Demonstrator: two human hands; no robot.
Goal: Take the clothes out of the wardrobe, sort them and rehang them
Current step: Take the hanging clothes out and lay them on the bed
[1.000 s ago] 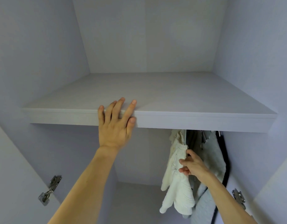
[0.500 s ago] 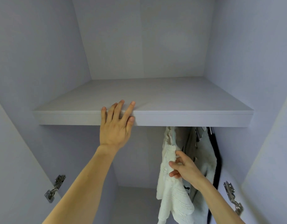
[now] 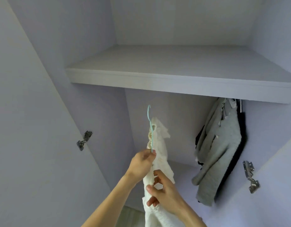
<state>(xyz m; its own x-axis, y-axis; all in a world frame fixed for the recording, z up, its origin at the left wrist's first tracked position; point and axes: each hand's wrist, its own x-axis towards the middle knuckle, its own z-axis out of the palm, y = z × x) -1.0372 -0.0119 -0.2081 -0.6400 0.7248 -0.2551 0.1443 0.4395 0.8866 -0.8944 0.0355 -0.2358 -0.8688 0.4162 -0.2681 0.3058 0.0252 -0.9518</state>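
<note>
Below the shelf (image 3: 174, 82), our left hand (image 3: 141, 163) pinches the foot of the hanger (image 3: 149, 115) with the white top (image 3: 159, 145) on it. Our right hand (image 3: 164, 194), lower still, grips the cloth in curled fingers. Under the shelf's right end hang the grey clothes (image 3: 220, 145), with something dark behind them, perhaps another garment.

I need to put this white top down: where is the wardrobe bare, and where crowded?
The shelf top is bare from the left wall across. Below it, open space runs from the left wall to the grey garment. Crowded: the right end, where it hangs against a dark garment.
</note>
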